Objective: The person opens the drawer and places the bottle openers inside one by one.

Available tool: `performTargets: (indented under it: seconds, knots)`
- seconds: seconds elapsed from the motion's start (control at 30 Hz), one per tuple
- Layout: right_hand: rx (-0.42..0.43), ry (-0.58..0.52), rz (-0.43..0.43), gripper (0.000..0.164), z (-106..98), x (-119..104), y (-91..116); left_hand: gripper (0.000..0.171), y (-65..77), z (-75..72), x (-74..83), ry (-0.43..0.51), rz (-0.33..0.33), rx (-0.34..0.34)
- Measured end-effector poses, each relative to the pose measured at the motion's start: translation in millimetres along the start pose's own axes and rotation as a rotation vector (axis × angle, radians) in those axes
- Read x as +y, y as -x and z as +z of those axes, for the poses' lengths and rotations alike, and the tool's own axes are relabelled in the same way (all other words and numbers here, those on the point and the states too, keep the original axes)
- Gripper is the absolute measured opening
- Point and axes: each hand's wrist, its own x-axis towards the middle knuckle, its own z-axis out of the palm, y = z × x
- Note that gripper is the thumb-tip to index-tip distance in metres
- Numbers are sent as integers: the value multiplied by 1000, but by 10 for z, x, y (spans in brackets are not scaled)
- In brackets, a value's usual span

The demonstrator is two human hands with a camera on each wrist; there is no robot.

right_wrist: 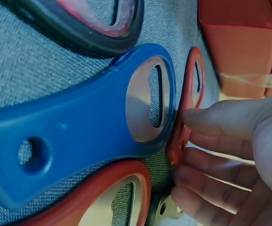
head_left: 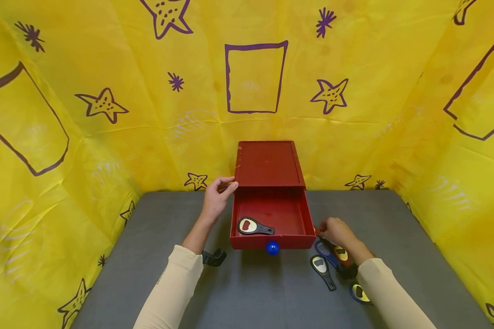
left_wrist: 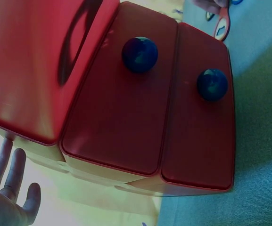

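Note:
A red drawer cabinet [head_left: 269, 164] stands at the back with its top drawer pulled out by a blue knob [head_left: 273, 248]. One black bottle opener [head_left: 255, 226] lies inside that drawer. My left hand [head_left: 217, 201] touches the cabinet's upper left side with its fingertips, fingers extended. To the right of the drawer, my right hand [head_left: 337, 232] pinches a red bottle opener [right_wrist: 195, 89] between thumb and fingers, low over the table. Beside it lie a blue bottle opener [right_wrist: 93, 103] and another red bottle opener [right_wrist: 143, 176].
A black bottle opener [head_left: 323, 273] and another blue-rimmed bottle opener [head_left: 359, 293] lie nearer the front right of the grey table [head_left: 263, 297]. Two lower drawers with blue knobs show closed in the left wrist view. Yellow patterned cloth [head_left: 255, 77] walls the table's back and sides.

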Motion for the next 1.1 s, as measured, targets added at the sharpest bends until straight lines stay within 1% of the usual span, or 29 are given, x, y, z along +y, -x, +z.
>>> performTargets:
  seconds: [0.17, 0.3, 0.53, 0.67, 0.93, 1.1]
  knots:
    - [7, 39, 0, 6, 17, -10, 4, 32, 6, -3, -4, -3, -4, -3]
    - [8, 71, -17, 4, 38, -4, 2, 32, 2, -4, -16, -9, -5, -1]
    - [-4, 75, -5, 5, 43, 2, -3, 32, -12, -7, -30, -3, -2, -5]
    - [-4, 85, -16, 5, 45, 3, 5, 33, -12, -6, -31, -6, -5, -4]
    - [25, 55, -21, 11, 47, 5, 6, 32, -9, -1, -23, 1, 1, -1]
    - [48, 32, -33, 10, 26, 7, 18, 33, -6, -1, -20, 3, 0, -4]
